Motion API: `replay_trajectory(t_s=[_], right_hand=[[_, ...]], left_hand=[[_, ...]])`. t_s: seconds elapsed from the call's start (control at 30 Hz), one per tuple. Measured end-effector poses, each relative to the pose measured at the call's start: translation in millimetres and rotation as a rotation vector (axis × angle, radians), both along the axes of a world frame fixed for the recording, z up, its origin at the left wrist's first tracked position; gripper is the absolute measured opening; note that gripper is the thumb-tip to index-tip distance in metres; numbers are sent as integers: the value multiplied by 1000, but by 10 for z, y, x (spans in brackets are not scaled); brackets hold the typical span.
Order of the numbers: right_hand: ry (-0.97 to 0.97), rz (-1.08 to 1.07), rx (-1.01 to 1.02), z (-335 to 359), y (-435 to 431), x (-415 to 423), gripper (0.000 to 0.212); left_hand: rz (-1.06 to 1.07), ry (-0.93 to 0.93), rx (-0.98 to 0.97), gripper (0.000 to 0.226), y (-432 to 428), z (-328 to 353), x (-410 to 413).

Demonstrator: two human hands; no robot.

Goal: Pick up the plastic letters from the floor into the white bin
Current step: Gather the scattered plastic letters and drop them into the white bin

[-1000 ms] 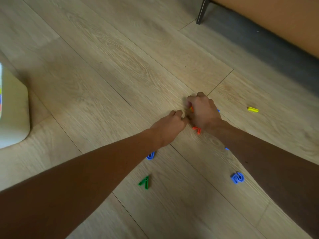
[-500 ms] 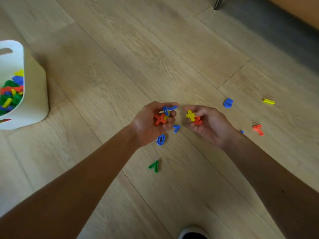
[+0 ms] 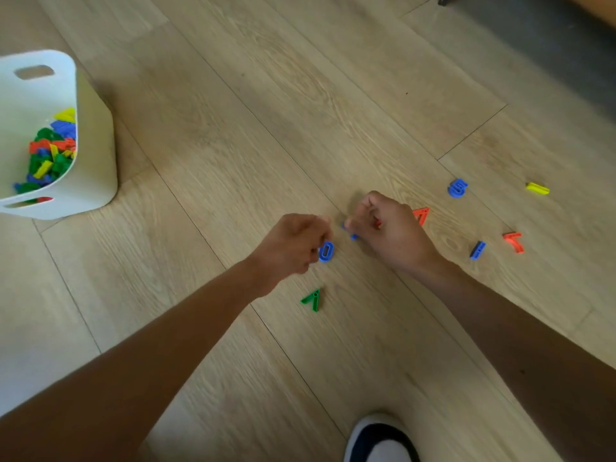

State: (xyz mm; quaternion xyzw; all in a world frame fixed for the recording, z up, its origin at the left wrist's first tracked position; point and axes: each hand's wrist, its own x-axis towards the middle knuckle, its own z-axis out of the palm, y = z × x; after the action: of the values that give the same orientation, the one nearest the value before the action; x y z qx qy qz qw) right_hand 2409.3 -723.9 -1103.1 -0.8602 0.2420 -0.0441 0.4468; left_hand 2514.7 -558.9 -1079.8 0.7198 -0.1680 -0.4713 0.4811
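Currently, item by item.

- **White bin** [image 3: 96,155]: at the left edge of view, part-filled with coloured letters.
- **Left hand** [image 3: 290,248]: well right of the bin. It has turned knuckles-up since half a second ago, when it lay palm-up showing a mixed handful. The fingers are curled and their contents hidden, so I cannot tell what they hold. A blue zero [image 3: 326,251] lies at the fingertips.
- **Right hand** [image 3: 391,231]: farther from the bin, likewise flipped down. The fingers are clenched round a red piece [image 3: 378,223], with the tips at a small blue piece [image 3: 350,231].
- **Loose on the floor** [image 3: 233,111], all right of the bin: green seven [image 3: 312,300], red letter [image 3: 420,215], blue five [image 3: 457,187], blue bar [image 3: 477,250], red seven [image 3: 514,241], yellow bar [image 3: 537,188].
- **Judgement:** I read this as gathering resumed; the carry to the bin is not yet begun.
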Motion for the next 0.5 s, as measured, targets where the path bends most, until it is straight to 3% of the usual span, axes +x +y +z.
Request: replay_trajectory(t_s=[0.1, 0.23, 0.37, 0.5], right_hand=[[160, 153, -308, -26, -6, -17, 32], [207, 159, -439, -88, 6, -44, 29], [183, 164, -461, -132, 34, -48, 24], [124, 218, -361, -108, 74, -79, 22]], left_hand=[[-361, -637, 147, 42, 132, -66, -138], [-821, -985, 352, 67, 307, -149, -274], [-924, -1105, 284, 57, 444, -278, -300], [-672, -1030, 148, 42, 456, -309, -185]])
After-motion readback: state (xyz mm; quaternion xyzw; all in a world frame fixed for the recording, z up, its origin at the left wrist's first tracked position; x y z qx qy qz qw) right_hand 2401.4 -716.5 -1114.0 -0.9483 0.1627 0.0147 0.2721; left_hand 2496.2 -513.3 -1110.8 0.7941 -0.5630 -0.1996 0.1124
